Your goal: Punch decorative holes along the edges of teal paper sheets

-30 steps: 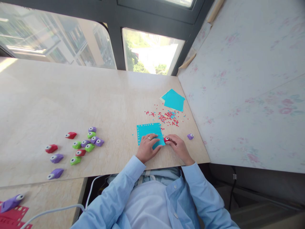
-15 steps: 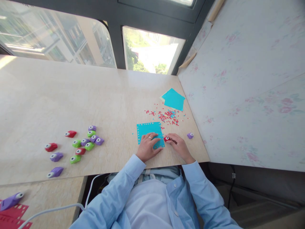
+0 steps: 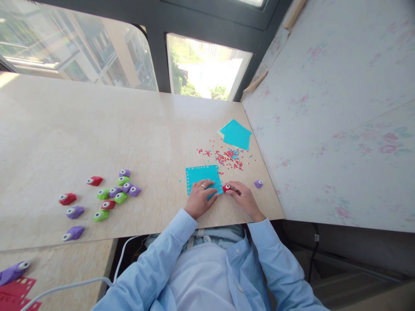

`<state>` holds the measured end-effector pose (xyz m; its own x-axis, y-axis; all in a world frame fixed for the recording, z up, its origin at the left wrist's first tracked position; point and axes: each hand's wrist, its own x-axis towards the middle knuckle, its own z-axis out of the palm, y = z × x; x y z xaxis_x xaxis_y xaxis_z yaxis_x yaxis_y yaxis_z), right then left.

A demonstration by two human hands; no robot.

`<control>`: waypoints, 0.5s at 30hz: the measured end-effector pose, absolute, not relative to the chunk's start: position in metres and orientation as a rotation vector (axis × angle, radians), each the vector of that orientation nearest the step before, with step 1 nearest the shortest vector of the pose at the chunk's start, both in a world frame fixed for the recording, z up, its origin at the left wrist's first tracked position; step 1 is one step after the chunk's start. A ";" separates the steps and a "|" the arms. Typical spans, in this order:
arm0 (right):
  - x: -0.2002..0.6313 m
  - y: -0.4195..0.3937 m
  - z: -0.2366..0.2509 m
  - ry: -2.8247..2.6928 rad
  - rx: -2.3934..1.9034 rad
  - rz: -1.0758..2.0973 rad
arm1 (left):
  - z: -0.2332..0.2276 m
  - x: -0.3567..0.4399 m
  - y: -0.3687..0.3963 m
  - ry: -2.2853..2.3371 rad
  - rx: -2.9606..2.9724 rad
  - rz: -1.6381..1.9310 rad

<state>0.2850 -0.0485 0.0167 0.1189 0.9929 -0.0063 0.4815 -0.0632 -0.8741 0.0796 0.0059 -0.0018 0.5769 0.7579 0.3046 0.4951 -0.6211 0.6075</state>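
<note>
While the left hand (image 3: pixel 201 197) lies flat with fingers spread on the blue sheet (image 3: pixel 202 177), pinning it to the worktop (image 3: pixel 97 129), the right hand (image 3: pixel 244 198) pinches a small red punch (image 3: pixel 226 188) against that sheet's right edge, low down by the near corner. The sheet sits just beyond the person's chest, close to the worktop's near edge. A dotted row of holes runs along the sheet's far edge and down its left edge, so those two sides look done. How far the right edge is punched is hard to read at this size, and the near edge is hidden under the left hand, so I judge the border roughly half finished, with the right and near sides left to go. Beyond the sheet, red and blue confetti (image 3: pixel 228 156) is scattered thick, and past that lies a small stack of blue paper (image 3: pixel 236 134), seemingly unpunched. To the right of the sheet rests one purple punch (image 3: pixel 258 184), apart from the right hand. Well to the left of the sheet sits a loose cluster of spare punches (image 3: pixel 110 196) in red, green and purple, untouched.
</note>
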 end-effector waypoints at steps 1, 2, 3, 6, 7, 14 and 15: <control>0.285 -0.048 0.017 -1.463 -1.648 0.868 | -0.002 0.080 0.006 1.000 2.341 0.775; 0.284 -0.048 0.017 -1.468 -1.645 0.870 | -0.002 0.079 0.007 0.995 2.337 0.782; 0.284 -0.048 0.017 -1.474 -1.641 0.870 | -0.002 0.079 0.007 0.990 2.334 0.786; 0.284 -0.047 0.018 -1.482 -1.643 0.864 | -0.002 0.079 0.008 0.978 2.324 0.788; 0.284 -0.047 0.019 -1.483 -1.647 0.862 | -0.001 0.079 0.008 0.979 2.316 0.791; 0.284 -0.048 0.024 -1.530 -1.631 0.893 | 0.001 0.078 0.006 0.949 2.299 0.790; 0.284 -0.048 0.025 -1.531 -1.627 0.896 | 0.002 0.078 0.006 0.946 2.302 0.783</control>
